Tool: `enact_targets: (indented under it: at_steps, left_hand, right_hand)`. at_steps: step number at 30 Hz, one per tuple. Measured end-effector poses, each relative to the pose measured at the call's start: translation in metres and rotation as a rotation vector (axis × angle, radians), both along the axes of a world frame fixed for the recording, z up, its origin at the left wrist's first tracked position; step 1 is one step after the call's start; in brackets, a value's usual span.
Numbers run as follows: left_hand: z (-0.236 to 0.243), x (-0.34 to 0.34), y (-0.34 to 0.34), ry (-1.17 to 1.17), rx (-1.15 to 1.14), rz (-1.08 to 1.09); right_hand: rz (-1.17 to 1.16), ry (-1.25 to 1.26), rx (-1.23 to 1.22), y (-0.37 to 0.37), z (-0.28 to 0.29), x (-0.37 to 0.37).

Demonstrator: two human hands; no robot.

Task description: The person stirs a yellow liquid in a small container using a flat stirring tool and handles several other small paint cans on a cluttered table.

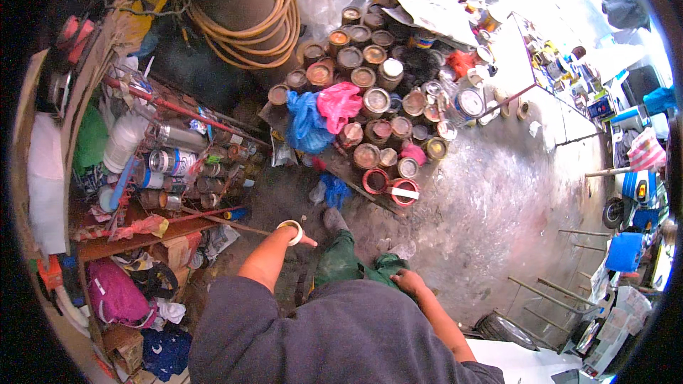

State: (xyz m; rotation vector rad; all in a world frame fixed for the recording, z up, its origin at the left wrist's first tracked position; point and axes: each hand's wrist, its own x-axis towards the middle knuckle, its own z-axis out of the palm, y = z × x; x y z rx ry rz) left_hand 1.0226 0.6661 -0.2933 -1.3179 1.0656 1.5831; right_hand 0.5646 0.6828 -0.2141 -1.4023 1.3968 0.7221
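Left hand (297,236) grasping tape roll (290,230), near paint cans (370,110). Right hand (407,281) released on knee. Best keep roll gripped firmly.

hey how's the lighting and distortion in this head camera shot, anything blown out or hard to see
Head view: strong fisheye bend with a black rim; the upper right by the white table is overexposed and washed out; the shelf at left sits in dimmer shade; the paint cans are evenly lit and fairly sharp.
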Motion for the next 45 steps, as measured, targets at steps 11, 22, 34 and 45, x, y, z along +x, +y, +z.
enact_targets:
  at_steps: [11, 22, 34, 45]
  left_hand:
    - [-0.020, -0.260, 0.081, -0.143, -0.105, 0.545]
    - [0.040, -0.271, 0.029, 0.048, -0.341, 1.208]
    - [0.174, -0.139, -0.238, -0.456, -1.876, 0.874]
    - [0.174, -0.158, -0.373, -0.771, -1.385, 0.605]
  right_hand:
    - [-0.225, -0.159, -0.067, 0.000, -0.045, -0.183]
    - [-0.350, -0.154, 0.119, 0.017, -0.058, -0.347]
    - [-0.458, -0.041, -0.117, 0.151, -0.222, -0.437]
    - [-1.000, -0.153, -0.258, -0.108, 0.014, -0.408]
